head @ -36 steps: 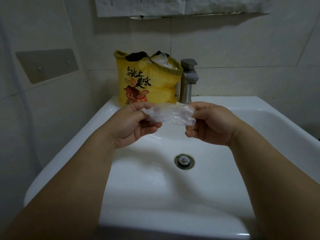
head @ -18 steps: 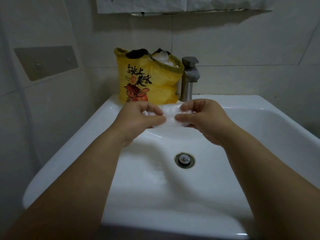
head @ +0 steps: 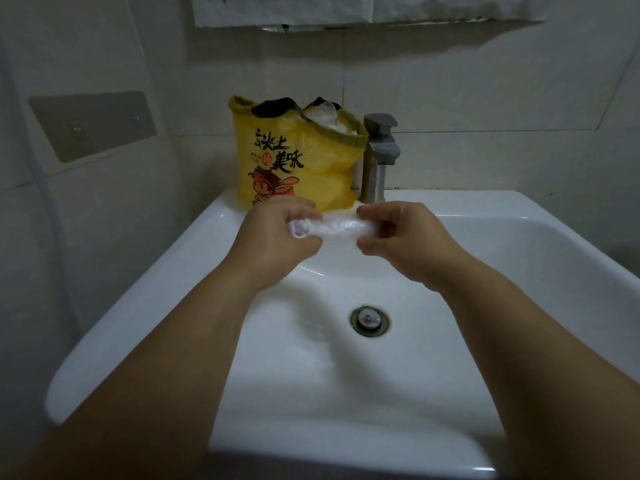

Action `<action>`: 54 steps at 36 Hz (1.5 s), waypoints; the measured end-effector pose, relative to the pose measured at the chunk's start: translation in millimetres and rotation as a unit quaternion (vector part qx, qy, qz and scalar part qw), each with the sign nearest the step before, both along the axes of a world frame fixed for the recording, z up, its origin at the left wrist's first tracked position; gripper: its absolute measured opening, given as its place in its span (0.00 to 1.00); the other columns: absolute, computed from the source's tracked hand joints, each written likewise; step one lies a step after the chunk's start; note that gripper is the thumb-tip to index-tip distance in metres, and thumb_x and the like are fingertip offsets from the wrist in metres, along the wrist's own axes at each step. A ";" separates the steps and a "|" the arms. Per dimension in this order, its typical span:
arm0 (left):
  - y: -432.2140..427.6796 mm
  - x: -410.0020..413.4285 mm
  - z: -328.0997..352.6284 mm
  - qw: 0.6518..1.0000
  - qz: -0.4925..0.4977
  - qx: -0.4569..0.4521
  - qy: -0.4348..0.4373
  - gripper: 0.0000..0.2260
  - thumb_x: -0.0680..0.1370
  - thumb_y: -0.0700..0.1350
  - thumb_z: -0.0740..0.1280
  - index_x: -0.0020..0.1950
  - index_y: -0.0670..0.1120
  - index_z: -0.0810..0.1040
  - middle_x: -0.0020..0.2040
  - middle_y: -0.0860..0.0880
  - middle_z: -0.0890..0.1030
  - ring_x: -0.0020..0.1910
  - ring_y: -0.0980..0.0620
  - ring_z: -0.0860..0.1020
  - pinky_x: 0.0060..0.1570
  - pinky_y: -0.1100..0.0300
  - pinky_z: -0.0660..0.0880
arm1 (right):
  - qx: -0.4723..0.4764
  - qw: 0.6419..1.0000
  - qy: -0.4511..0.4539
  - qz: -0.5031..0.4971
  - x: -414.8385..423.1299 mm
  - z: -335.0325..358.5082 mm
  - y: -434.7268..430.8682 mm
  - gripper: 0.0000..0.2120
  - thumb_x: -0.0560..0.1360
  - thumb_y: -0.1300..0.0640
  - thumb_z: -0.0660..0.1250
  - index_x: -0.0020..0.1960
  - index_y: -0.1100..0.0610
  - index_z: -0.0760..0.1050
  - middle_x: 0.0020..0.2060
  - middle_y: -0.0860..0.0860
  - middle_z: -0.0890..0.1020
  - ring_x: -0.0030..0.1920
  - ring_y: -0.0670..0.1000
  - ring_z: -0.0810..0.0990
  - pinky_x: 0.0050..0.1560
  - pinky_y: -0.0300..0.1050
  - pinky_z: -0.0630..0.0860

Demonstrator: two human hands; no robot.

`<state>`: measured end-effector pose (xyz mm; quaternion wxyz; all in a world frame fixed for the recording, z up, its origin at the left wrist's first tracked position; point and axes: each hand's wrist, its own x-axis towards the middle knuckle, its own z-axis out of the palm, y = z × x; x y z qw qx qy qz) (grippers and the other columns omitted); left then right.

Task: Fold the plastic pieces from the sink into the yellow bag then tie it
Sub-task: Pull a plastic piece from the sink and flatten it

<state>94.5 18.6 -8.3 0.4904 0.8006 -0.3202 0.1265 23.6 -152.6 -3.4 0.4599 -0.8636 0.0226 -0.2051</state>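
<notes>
Left hand (head: 277, 237) and right hand (head: 401, 240) pinch a crumpled clear plastic piece (head: 332, 228) over the white ceramic sink (head: 519, 271), before the open yellow printed bag (head: 311, 168) beside the grey metal tap (head: 379, 157).

A thin, clear-white plastic piece (head: 336, 227), crumpled into a short horizontal roll, is pinched at its ends by the left hand (head: 277, 233) and right hand (head: 398, 237) above the far part of the white sink (head: 519, 271). The yellow bag (head: 311, 168), printed with black characters and a cartoon figure, stands upright on the sink's far left rim, its mouth open and whitish plastic showing inside.

plastic piece (head: 334, 228) rolled tighter between hands
</notes>
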 end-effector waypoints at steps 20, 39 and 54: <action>2.7 5.1 10.6 0.910 -0.116 -0.269 0.295 0.07 0.77 0.36 0.67 0.42 0.46 0.79 0.28 0.55 0.76 0.29 0.61 0.73 0.30 0.71 0.73 | 0.116 0.989 0.038 0.087 -5.9 7.6 1.2 0.10 0.80 0.57 0.62 0.46 0.62 0.78 0.34 0.51 0.80 0.32 0.46 0.76 0.35 0.38 0.75; -14.7 -6.8 7.4 0.891 -0.111 -0.252 0.362 0.15 0.83 0.51 0.58 0.49 0.44 0.80 0.42 0.48 0.84 0.38 0.54 0.83 0.34 0.63 0.78 | 0.234 0.956 0.123 0.128 -4.9 7.1 17.9 0.11 0.80 0.59 0.62 0.41 0.62 0.75 0.29 0.53 0.77 0.29 0.48 0.71 0.30 0.38 0.70; 9.8 -3.2 7.9 0.948 -0.104 -0.100 0.282 0.03 0.78 0.40 0.67 0.46 0.45 0.80 0.33 0.49 0.83 0.32 0.59 0.81 0.33 0.68 0.77 | 0.295 0.944 0.097 0.107 -9.4 11.5 -9.3 0.05 0.77 0.65 0.65 0.44 0.65 0.78 0.35 0.57 0.79 0.30 0.45 0.79 0.34 0.36 0.78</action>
